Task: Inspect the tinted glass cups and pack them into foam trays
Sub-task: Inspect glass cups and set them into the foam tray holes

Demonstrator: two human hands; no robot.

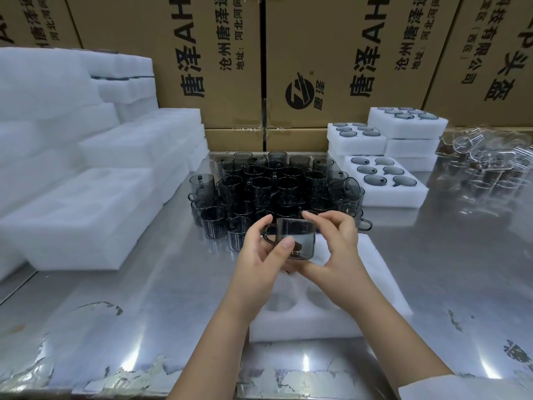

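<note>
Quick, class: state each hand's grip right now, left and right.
Left hand: holding the tinted glass cup, thumb on its side.
Right hand: holding the same cup from the other side.

Glossy, smoke-tinted glass cup (297,241) between the left hand (259,255) and right hand (337,246), over a matt white foam tray (331,321) on a shiny metal table (173,298), its surface flaking near the wrists. Beyond the hands, matt brown cardboard boxes (230,53); to their right, clear glassware (490,160).
</note>
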